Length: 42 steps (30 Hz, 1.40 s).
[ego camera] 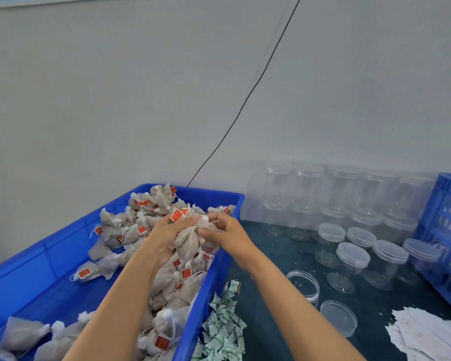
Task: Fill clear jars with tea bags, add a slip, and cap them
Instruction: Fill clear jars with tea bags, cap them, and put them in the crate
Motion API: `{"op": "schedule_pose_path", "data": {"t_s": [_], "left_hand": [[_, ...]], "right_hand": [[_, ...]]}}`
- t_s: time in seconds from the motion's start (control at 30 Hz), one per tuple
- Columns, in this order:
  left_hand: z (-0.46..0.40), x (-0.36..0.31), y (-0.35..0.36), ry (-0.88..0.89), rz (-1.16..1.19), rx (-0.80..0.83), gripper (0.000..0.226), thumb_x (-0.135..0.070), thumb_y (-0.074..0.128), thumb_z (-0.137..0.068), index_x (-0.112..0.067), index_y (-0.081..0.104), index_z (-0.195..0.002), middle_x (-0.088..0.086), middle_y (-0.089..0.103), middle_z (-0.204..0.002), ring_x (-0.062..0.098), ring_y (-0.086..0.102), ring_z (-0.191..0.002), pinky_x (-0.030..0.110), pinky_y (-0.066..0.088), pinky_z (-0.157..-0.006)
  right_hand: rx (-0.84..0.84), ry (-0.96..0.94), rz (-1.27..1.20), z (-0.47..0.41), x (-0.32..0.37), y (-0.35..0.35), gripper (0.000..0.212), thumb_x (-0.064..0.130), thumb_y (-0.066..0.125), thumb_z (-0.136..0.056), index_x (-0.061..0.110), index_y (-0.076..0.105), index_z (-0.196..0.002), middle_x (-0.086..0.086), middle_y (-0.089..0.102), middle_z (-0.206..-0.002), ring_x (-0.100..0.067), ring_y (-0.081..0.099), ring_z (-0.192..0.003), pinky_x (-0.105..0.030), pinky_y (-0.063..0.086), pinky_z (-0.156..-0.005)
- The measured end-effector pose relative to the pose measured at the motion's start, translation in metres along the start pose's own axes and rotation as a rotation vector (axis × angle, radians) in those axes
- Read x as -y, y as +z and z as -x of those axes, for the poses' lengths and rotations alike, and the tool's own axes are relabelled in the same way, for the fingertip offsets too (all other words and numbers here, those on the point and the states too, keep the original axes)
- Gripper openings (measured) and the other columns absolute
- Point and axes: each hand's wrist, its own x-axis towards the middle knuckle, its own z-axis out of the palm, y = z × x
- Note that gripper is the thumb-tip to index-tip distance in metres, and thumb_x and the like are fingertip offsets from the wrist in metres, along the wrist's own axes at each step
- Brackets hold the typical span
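A blue crate [50, 254] on the left holds a heap of grey mesh tea bags [167, 282] with red tags. Over the heap, my left hand [167, 230] grips a bunch of tea bags [190, 238] from the left. My right hand [229, 231] pinches the same bunch from the right, above the crate's right wall. An open clear jar [303, 284] stands on the dark table to the right, with its loose clear lid [339, 317] lying in front of it. A pile of white paper slips [427, 334] lies at the lower right.
Capped empty clear jars [353, 259] stand in rows and stacks against the back wall. A second blue crate [448, 230] sits at the far right. Small green-and-white sachets [224, 327] are heaped beside the left crate. A black cable [245, 100] runs down the wall.
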Motion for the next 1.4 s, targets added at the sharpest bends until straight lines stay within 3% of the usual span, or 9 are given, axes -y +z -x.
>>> {"op": "schedule_pose_path", "data": {"t_s": [0.17,0.27,0.4,0.5,0.6,0.73,0.83,1.03,1.4], "left_hand": [[0.006,-0.010,0.026,0.036,0.244,0.047,0.012,-0.005,0.061,-0.089,-0.004,0.055,-0.100,0.016,0.057,-0.084,0.023,0.058,-0.074,0.038,0.050,-0.070],[0.013,-0.019,0.046,0.007,0.329,0.109,0.007,-0.006,0.060,-0.089,-0.009,0.053,-0.088,0.012,0.054,-0.079,0.019,0.055,-0.068,0.034,0.050,-0.066],[0.027,-0.017,0.088,-0.029,0.378,0.250,0.063,-0.029,0.063,-0.079,0.014,0.049,-0.124,0.040,0.049,-0.122,0.042,0.051,-0.105,0.054,0.046,-0.096],[0.033,-0.001,0.122,-0.137,0.541,0.326,0.088,-0.054,0.053,-0.078,0.017,0.047,-0.128,0.035,0.053,-0.127,0.038,0.058,-0.109,0.041,0.057,-0.080],[0.032,0.019,0.154,-0.253,0.674,0.283,0.080,-0.058,0.049,-0.086,0.017,0.055,-0.112,0.030,0.064,-0.102,0.031,0.069,-0.086,0.035,0.056,-0.068],[0.028,0.042,0.176,-0.327,0.708,0.209,0.063,-0.036,0.054,-0.094,0.005,0.041,-0.141,0.028,0.055,-0.119,0.031,0.058,-0.099,0.037,0.049,-0.079],[0.023,0.053,0.179,-0.369,0.751,0.216,0.042,-0.033,0.059,-0.092,-0.006,0.052,-0.123,0.016,0.061,-0.101,0.024,0.060,-0.089,0.034,0.049,-0.076],[0.016,0.055,0.164,-0.326,0.637,0.085,0.044,-0.036,0.058,-0.094,-0.004,0.051,-0.124,0.015,0.062,-0.097,0.025,0.063,-0.084,0.036,0.051,-0.067],[0.017,0.071,0.151,-0.250,0.744,0.014,0.050,-0.033,0.059,-0.093,-0.007,0.047,-0.134,0.014,0.062,-0.106,0.024,0.063,-0.090,0.034,0.051,-0.065]], "right_hand": [[-0.130,-0.015,-0.224,0.013,0.014,-0.014,0.019,0.013,0.063,-0.091,0.006,0.059,-0.109,-0.018,0.067,-0.111,-0.032,0.067,-0.102,-0.043,0.057,-0.086],[-0.161,-0.051,-0.310,0.028,0.029,-0.030,0.018,0.013,0.060,-0.093,0.005,0.058,-0.109,-0.016,0.068,-0.110,-0.030,0.068,-0.098,-0.039,0.058,-0.083],[-0.200,-0.100,-0.354,0.056,0.042,-0.062,0.011,0.010,0.057,-0.094,0.007,0.054,-0.105,-0.020,0.065,-0.111,-0.028,0.066,-0.093,-0.039,0.058,-0.081],[-0.242,-0.107,-0.410,0.076,0.039,-0.083,0.013,0.010,0.051,-0.097,0.006,0.051,-0.109,-0.019,0.066,-0.107,-0.025,0.064,-0.091,-0.034,0.055,-0.078],[-0.341,-0.085,-0.431,0.093,0.028,-0.095,0.008,0.011,0.046,-0.100,0.006,0.048,-0.105,-0.012,0.059,-0.091,-0.019,0.056,-0.079,-0.025,0.050,-0.066],[-0.359,-0.111,-0.593,0.117,0.018,-0.113,0.020,0.014,0.043,-0.094,0.006,0.047,-0.076,-0.013,0.044,-0.074,-0.027,0.040,-0.077,-0.033,0.038,-0.070],[-0.423,-0.041,-0.683,0.124,0.011,-0.125,0.025,0.013,0.037,-0.099,0.011,0.045,-0.076,-0.007,0.047,-0.070,-0.018,0.044,-0.067,-0.028,0.040,-0.064],[-0.498,0.104,0.247,0.126,-0.004,-0.140,0.007,0.010,0.050,-0.098,0.016,0.053,-0.097,0.003,0.058,-0.095,-0.009,0.054,-0.084,-0.020,0.046,-0.071],[-0.337,0.001,0.807,0.131,-0.011,-0.140,0.010,0.020,0.073,-0.084,0.017,0.066,-0.091,0.002,0.061,-0.095,-0.013,0.056,-0.084,-0.016,0.043,-0.071]]}}
